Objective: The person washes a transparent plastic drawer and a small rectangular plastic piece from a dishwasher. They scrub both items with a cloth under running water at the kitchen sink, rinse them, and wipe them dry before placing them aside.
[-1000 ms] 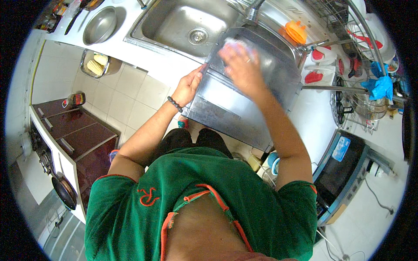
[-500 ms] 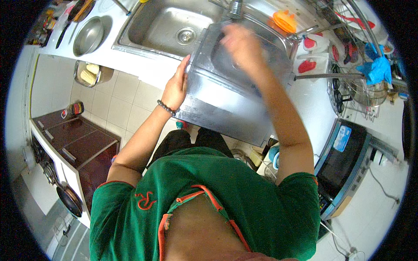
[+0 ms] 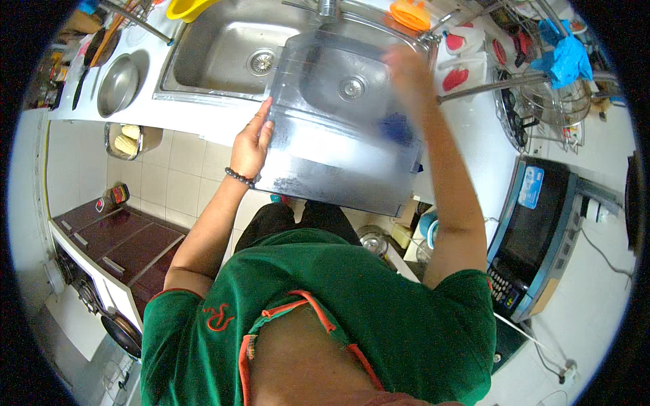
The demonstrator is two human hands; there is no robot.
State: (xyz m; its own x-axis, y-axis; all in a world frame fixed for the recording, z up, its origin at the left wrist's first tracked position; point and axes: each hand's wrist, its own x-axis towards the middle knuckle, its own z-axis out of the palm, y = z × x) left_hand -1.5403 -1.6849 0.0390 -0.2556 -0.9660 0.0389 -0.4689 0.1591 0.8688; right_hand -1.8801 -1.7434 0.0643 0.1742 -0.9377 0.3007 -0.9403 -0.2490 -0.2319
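A clear, see-through panel (image 3: pixel 325 145) slopes from the right sink basin (image 3: pixel 318 61) toward my body, wet and shiny on its near part. My left hand (image 3: pixel 251 145), with a beaded bracelet at the wrist, grips the panel's left edge, thumb showing on top. Over the panel's far right side is my right hand (image 3: pixel 408 71), smeared by motion. Its fingers and anything in them cannot be made out. A blurred dark blue patch (image 3: pixel 396 128) shows on or through the panel beside my right forearm.
Left of the panel lies the other sink basin (image 3: pixel 227 64), with a yellow bowl (image 3: pixel 188 8) behind it. A metal bowl (image 3: pixel 118 85) stands on the left counter. An orange item (image 3: pixel 411 13) sits behind the sink. A metal rail (image 3: pixel 514 82) juts in at right, above a microwave (image 3: pixel 535 216).
My right hand has swept rightward from the panel's far middle to its far right side. The drain beneath the panel now shows. My left hand keeps its hold, while the whole view has shifted.
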